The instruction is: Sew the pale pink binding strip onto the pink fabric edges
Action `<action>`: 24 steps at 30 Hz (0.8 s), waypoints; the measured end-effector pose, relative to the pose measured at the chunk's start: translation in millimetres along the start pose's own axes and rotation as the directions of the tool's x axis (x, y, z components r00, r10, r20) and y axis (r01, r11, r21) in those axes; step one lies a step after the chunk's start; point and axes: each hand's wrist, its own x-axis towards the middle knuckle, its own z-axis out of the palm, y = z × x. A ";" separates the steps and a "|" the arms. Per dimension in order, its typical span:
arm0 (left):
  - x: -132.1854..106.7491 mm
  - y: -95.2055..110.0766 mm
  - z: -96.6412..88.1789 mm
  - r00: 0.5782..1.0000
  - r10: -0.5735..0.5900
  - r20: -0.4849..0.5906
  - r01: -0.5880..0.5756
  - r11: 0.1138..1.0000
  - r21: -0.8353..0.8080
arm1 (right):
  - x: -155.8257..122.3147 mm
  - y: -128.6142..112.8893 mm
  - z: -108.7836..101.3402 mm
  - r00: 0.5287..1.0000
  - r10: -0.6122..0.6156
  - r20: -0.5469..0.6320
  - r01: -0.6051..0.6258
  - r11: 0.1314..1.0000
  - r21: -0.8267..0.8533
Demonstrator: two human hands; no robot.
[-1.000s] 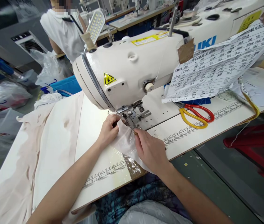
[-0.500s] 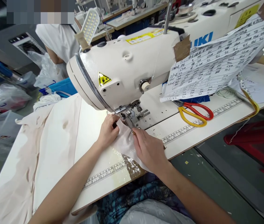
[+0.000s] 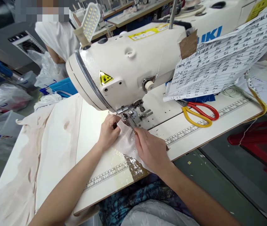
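Pale pink, thin fabric lies under the presser foot of a white sewing machine. My left hand is closed at the fabric's left edge, just beside the foot, with thumb and fingers bent together. On the other side my right hand pinches the fabric's right edge. Its fingertips are beside a narrow metal strip in front of the foot; whether they touch that strip I cannot tell. The needle point is hidden.
Scissors with red and yellow handles lie right of the machine, below a handwritten sheet. A tape measure hangs at the right. More pale fabric drapes over the table's left side. A person is behind; a red stool stands right.
The view has shifted slightly, so the machine's right side, the sheet and the scissors appear a little farther right. Both hands keep nearly the same place on the fabric.
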 end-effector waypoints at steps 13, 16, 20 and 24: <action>0.1 -3.9 1.0 0.958 0.285 0.004 -0.282 0.947 0.152 | 0.6 -0.2 0.4 0.999 -0.034 -0.021 0.034 0.999 -0.023; -0.1 -4.8 2.7 0.907 0.416 0.068 -0.421 0.879 0.223 | -0.7 -0.5 2.2 0.997 -0.054 -0.051 0.051 0.997 -0.066; -1.3 -0.6 3.4 0.921 0.361 0.146 -0.388 0.884 0.262 | -14.3 3.9 -2.5 0.993 -0.057 -0.108 0.050 0.997 -0.065; -5.2 9.2 -3.7 0.918 0.318 0.236 -0.372 0.898 0.237 | -49.1 11.2 -18.1 0.991 -0.062 -0.117 0.075 0.991 0.111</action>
